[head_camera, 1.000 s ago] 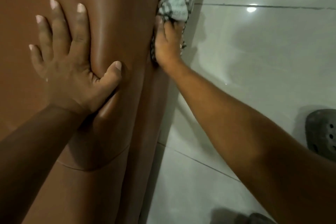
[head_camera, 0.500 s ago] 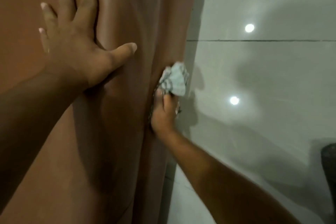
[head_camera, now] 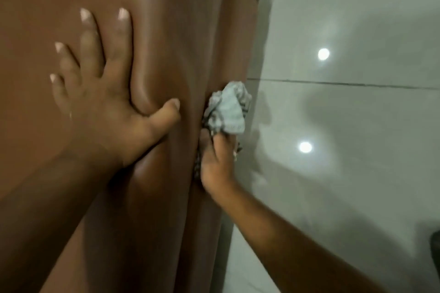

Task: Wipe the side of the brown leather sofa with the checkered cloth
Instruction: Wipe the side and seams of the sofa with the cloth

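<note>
The brown leather sofa (head_camera: 166,19) fills the left half of the view, its side panel running down the middle. My left hand (head_camera: 104,102) lies flat on the sofa's top surface, fingers spread, thumb pressing a dent into the leather. My right hand (head_camera: 215,162) reaches along the sofa's side and grips the bunched checkered cloth (head_camera: 228,112), pale with dark stripes. The cloth is pressed against the side panel, and most of it bulges out above my fingers.
A glossy pale tiled floor (head_camera: 345,173) lies to the right of the sofa, with a dark grout line and two ceiling-light reflections. A dark object (head_camera: 435,247) shows at the right edge, mostly cut off.
My right hand has slid the cloth along the sofa's side, toward me over the last second. My left hand stays pressed on the top, and the view has shifted.
</note>
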Tool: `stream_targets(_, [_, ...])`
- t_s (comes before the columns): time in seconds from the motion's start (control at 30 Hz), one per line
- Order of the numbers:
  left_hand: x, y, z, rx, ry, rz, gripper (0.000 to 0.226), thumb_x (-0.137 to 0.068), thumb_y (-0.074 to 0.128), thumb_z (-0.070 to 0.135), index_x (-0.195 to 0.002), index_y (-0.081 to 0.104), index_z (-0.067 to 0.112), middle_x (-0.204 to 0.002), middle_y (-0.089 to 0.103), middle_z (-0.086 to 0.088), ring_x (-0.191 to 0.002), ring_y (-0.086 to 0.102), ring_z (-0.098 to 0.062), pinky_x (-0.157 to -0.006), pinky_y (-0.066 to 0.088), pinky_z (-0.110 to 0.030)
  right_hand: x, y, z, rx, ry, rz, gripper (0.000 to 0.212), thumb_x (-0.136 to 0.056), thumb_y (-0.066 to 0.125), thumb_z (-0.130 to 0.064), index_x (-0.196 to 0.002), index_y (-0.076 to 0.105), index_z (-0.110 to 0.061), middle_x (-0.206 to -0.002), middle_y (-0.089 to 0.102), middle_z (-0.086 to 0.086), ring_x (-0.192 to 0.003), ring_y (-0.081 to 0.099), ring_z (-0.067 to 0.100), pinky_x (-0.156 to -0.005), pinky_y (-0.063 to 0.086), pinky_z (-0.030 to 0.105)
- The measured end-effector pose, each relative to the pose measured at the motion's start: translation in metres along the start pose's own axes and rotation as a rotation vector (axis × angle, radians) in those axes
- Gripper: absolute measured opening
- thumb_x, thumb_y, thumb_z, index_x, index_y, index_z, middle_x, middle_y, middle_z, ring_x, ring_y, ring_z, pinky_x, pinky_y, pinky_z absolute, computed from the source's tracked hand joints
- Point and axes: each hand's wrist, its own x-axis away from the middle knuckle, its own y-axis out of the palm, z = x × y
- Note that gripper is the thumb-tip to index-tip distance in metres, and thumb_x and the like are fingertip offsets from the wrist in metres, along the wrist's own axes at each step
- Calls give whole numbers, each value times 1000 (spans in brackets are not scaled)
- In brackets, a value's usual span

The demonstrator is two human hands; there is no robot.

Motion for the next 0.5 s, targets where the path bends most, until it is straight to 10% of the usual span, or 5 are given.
stream_targets(0.13, [-8,0,4,10,-11,27,112,-59,46,75,-155,0,43,-169,-2,-7,-149,3,-53,-113,9,-71,-34,4,-6,13,-69,44,84,-95,32,-76,-137,56,-7,-150,50,26,-145,40,46,-120,32,63])
stream_targets(0.3, [-15,8,6,-23,-16,3,116,-59,47,76,-156,-2,38,-168,-5,-13,-147,0,-57,-112,7,-74,-165,-19,-76,5,-172,156,72,-89,34,-41,-124,58,18,-142,50,43,-137,44,57,-118,33,66])
stream_targets(0.5, [-13,14,-4,-20,-10,-75,116,-60,45,79,-154,-13,42,-167,-15,-8,-148,-10,-54,-113,3,-75,-247,-46,-118,-150,16,95,62,-90,41,-49,-129,59,-5,-139,57,20,-129,56,33,-115,43,57])
